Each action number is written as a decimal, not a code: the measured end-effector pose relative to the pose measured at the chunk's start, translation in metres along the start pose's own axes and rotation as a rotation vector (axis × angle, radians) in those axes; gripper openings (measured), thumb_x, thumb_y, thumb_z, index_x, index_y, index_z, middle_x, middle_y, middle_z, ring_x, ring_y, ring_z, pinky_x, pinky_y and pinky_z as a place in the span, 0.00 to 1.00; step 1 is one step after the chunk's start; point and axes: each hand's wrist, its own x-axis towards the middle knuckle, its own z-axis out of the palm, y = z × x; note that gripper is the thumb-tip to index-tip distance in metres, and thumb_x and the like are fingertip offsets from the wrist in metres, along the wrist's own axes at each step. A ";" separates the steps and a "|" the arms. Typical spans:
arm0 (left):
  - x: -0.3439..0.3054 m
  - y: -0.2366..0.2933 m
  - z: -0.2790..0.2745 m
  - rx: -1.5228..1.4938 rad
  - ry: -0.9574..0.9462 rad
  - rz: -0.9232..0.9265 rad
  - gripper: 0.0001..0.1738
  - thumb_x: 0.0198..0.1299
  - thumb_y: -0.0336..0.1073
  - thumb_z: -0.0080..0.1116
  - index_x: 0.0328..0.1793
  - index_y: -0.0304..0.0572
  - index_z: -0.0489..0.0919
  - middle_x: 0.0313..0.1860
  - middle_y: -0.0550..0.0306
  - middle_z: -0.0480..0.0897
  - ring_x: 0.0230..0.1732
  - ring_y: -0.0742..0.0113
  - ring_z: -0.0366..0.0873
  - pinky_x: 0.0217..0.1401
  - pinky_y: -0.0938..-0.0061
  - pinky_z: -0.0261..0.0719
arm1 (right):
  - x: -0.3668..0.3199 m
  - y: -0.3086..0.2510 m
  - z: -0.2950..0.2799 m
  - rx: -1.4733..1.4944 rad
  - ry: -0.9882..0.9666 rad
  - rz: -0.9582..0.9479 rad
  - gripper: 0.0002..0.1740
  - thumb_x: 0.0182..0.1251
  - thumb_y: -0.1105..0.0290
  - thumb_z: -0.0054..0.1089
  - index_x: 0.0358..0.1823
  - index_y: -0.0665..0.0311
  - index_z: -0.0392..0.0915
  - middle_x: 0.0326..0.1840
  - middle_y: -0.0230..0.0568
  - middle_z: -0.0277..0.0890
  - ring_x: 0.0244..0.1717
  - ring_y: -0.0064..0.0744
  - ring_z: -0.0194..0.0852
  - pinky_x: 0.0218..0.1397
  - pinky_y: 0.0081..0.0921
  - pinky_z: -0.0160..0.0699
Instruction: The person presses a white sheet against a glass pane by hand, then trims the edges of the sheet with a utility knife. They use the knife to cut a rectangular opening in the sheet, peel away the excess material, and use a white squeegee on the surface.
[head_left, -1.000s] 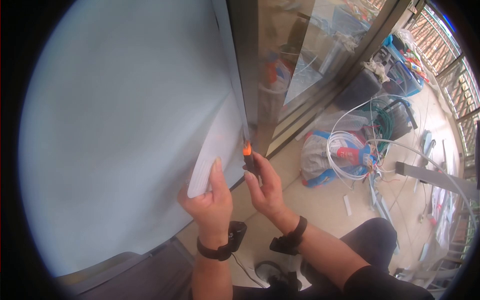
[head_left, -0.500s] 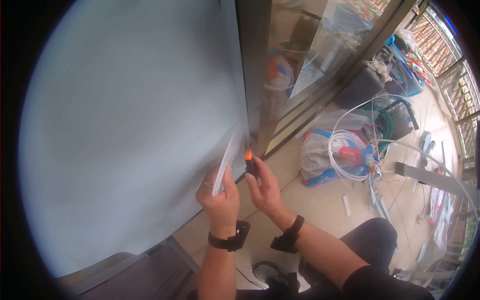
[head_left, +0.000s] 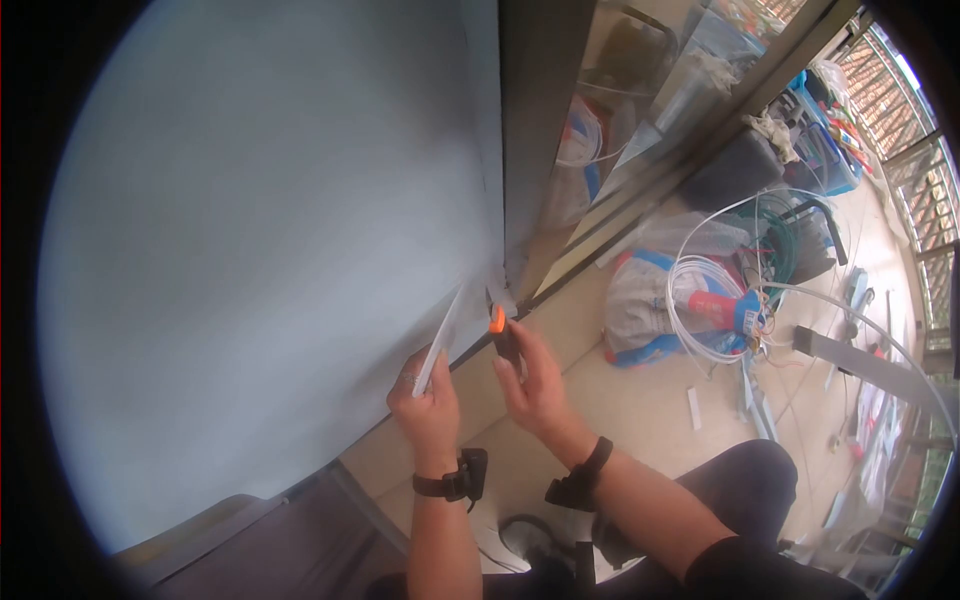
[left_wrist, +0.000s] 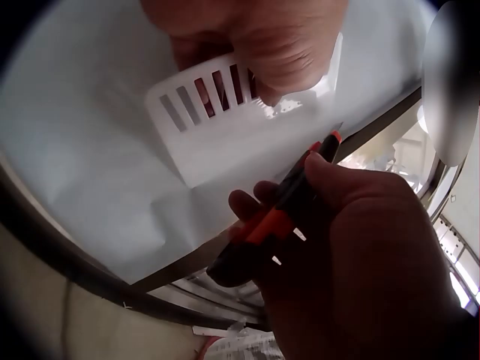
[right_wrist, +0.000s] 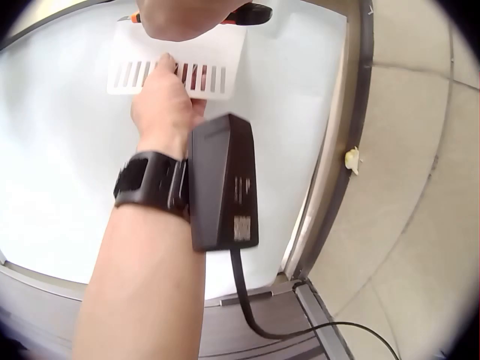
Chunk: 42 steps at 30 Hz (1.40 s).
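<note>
My left hand (head_left: 425, 405) grips a white plastic scraper (left_wrist: 202, 154) with a row of slots along one edge. The scraper stands nearly edge-on in the head view, against a large pale sheet (head_left: 270, 250) that covers a panel. Just to the right, my right hand (head_left: 538, 385) holds a black and orange utility knife (left_wrist: 289, 191) with its blade showing. The knife's tip is at the sheet's lower right corner, beside the dark frame (head_left: 530, 130). In the left wrist view the knife lies across the fingers, with the thumb over its front part.
Right of the frame, a bag (head_left: 645, 305) and coiled white cable (head_left: 695, 325) lie on the tiled floor. A grey bar (head_left: 870, 365) juts in from the right. Behind are a blue crate (head_left: 835, 155) and a dark box (head_left: 735, 170).
The scraper has turned from showing its broad face to nearly edge-on, as my left hand shifted right, then slightly back. The knife has come slightly down along the frame to the sheet's corner.
</note>
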 end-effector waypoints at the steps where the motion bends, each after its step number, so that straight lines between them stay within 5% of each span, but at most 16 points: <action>1: -0.002 -0.006 0.005 -0.003 0.002 0.001 0.05 0.65 0.25 0.62 0.45 0.32 0.86 0.35 0.49 0.88 0.33 0.60 0.86 0.37 0.69 0.80 | -0.008 0.001 0.002 -0.002 0.000 -0.003 0.28 0.70 0.75 0.60 0.69 0.72 0.67 0.59 0.55 0.78 0.57 0.49 0.81 0.60 0.34 0.78; 7: -0.013 -0.026 0.037 0.036 -0.022 0.005 0.06 0.66 0.26 0.62 0.46 0.33 0.86 0.36 0.47 0.88 0.35 0.55 0.86 0.40 0.69 0.81 | -0.065 0.038 0.010 -0.045 -0.035 0.100 0.28 0.70 0.71 0.61 0.69 0.69 0.66 0.61 0.60 0.75 0.60 0.61 0.77 0.61 0.44 0.79; 14: -0.014 -0.043 0.058 0.053 0.047 0.043 0.09 0.67 0.31 0.62 0.46 0.32 0.86 0.37 0.48 0.89 0.36 0.54 0.87 0.41 0.66 0.81 | -0.078 0.066 -0.004 -0.095 -0.027 0.182 0.28 0.72 0.69 0.60 0.69 0.70 0.65 0.60 0.64 0.75 0.60 0.63 0.77 0.61 0.46 0.79; 16: -0.012 -0.044 0.057 0.033 0.036 -0.009 0.12 0.68 0.34 0.62 0.46 0.29 0.86 0.38 0.48 0.90 0.38 0.57 0.87 0.45 0.66 0.81 | -0.076 0.067 -0.003 -0.135 -0.014 0.206 0.28 0.72 0.70 0.60 0.70 0.72 0.66 0.58 0.61 0.78 0.58 0.55 0.81 0.60 0.39 0.80; 21: -0.006 -0.042 0.039 0.045 -0.095 -0.028 0.13 0.67 0.36 0.63 0.47 0.30 0.86 0.37 0.46 0.89 0.38 0.56 0.88 0.44 0.66 0.81 | -0.076 0.067 -0.004 -0.135 -0.031 0.194 0.27 0.73 0.70 0.59 0.70 0.72 0.66 0.57 0.61 0.78 0.57 0.54 0.82 0.60 0.39 0.80; 24: -0.014 -0.054 0.039 0.134 -0.048 0.047 0.05 0.67 0.29 0.62 0.44 0.38 0.87 0.35 0.48 0.88 0.33 0.53 0.86 0.37 0.67 0.81 | -0.077 0.076 -0.003 -0.140 -0.010 0.185 0.27 0.73 0.71 0.59 0.70 0.72 0.66 0.58 0.60 0.79 0.57 0.52 0.83 0.60 0.38 0.80; 38: -0.039 -0.121 0.084 0.190 -0.038 -0.090 0.07 0.67 0.32 0.62 0.44 0.40 0.88 0.35 0.48 0.88 0.34 0.51 0.86 0.38 0.64 0.82 | -0.090 0.099 -0.022 -0.182 -0.013 0.322 0.27 0.73 0.71 0.60 0.71 0.71 0.66 0.56 0.54 0.81 0.57 0.43 0.84 0.59 0.34 0.80; 40: -0.043 -0.130 0.090 0.158 -0.017 -0.054 0.07 0.67 0.32 0.62 0.44 0.41 0.88 0.35 0.48 0.88 0.35 0.51 0.86 0.39 0.63 0.82 | -0.095 0.106 -0.021 -0.133 0.014 0.337 0.27 0.73 0.68 0.59 0.70 0.68 0.67 0.59 0.61 0.77 0.60 0.60 0.78 0.61 0.44 0.78; 42: -0.040 -0.128 0.093 0.108 0.025 -0.060 0.07 0.67 0.32 0.61 0.44 0.41 0.88 0.35 0.49 0.88 0.36 0.50 0.86 0.40 0.63 0.82 | -0.091 0.095 -0.024 -0.126 -0.004 0.361 0.27 0.73 0.68 0.59 0.70 0.68 0.67 0.59 0.61 0.77 0.60 0.61 0.78 0.61 0.44 0.78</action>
